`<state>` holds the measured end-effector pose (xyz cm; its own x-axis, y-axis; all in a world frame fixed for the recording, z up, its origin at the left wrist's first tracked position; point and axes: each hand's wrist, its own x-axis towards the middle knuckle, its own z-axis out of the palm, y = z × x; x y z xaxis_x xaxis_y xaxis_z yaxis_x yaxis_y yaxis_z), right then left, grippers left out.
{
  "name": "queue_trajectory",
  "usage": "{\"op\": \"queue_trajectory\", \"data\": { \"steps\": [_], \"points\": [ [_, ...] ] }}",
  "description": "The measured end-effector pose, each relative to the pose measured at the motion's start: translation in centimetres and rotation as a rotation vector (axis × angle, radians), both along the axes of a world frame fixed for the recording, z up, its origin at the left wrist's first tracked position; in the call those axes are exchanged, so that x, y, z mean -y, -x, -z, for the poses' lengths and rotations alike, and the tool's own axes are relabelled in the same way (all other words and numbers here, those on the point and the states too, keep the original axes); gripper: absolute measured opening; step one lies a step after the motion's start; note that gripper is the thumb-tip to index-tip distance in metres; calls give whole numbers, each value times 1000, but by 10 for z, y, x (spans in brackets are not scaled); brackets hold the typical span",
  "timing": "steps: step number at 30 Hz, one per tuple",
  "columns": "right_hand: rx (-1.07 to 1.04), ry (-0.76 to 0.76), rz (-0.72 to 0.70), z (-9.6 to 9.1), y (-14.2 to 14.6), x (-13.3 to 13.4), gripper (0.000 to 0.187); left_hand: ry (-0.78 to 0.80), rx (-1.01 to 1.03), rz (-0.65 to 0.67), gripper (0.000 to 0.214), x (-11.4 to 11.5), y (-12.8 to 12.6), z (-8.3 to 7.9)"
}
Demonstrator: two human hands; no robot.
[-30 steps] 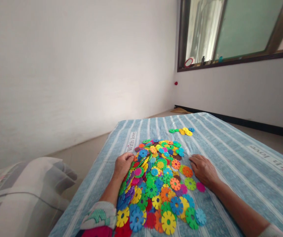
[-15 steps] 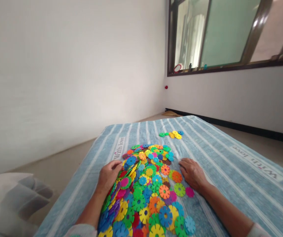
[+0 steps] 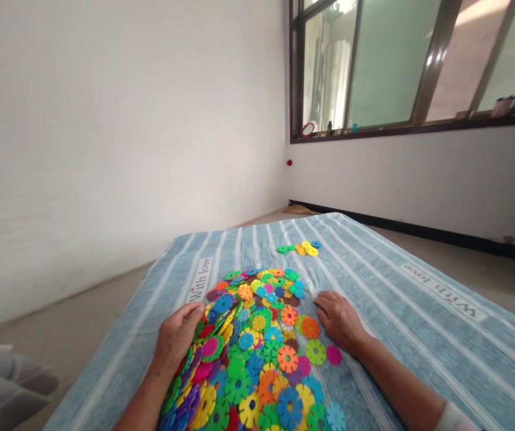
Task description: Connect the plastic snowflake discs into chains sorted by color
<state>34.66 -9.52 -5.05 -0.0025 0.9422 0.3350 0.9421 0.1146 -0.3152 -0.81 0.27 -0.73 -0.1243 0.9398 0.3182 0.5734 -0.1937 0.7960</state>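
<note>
A big heap of colourful plastic snowflake discs (image 3: 238, 386), round with notched edges, spreads over a blue striped cloth (image 3: 131, 341) in front of me. At the heap's left edge rests my left hand (image 3: 177, 335), thumb and fingers apart, fingertips by the outer discs; nothing shows in it. My right hand (image 3: 340, 320) lies palm down on the cloth to the right of the heap, fingers stretched out and holding nothing. Close to it are an orange disc (image 3: 310, 327) and a magenta disc (image 3: 334, 355). Farther back sits a small group of yellow discs (image 3: 310, 249) with green and blue ones.
The cloth covers a table-like surface with "With love" labels (image 3: 445, 290). A white wall (image 3: 127, 131) stands behind, and a window (image 3: 392, 66) with small items on its sill is at the right. A translucent greyish object (image 3: 1, 386) is at lower left.
The head view has turned slightly right, so everything sits farther left in the picture. Both hands stay in about the same places beside the heap.
</note>
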Motion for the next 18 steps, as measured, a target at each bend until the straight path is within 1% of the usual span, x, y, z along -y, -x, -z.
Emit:
{"op": "queue_trajectory", "data": {
  "steps": [5, 11, 14, 18],
  "points": [
    [7, -7, 0, 1, 0, 0, 24, 19, 1, 38, 32, -2, 0, 2],
    [20, 7, 0, 1, -1, 1, 26, 48, -4, 130, 35, -1, -1, 5],
    [23, -15, -17, 4, -3, 2, 28, 47, 10, 115, 33, 1, -1, 7],
    [28, -76, -27, 13, -8, 4, 30, 31, -17, 119, 29, 5, -4, 8]
  ]
}}
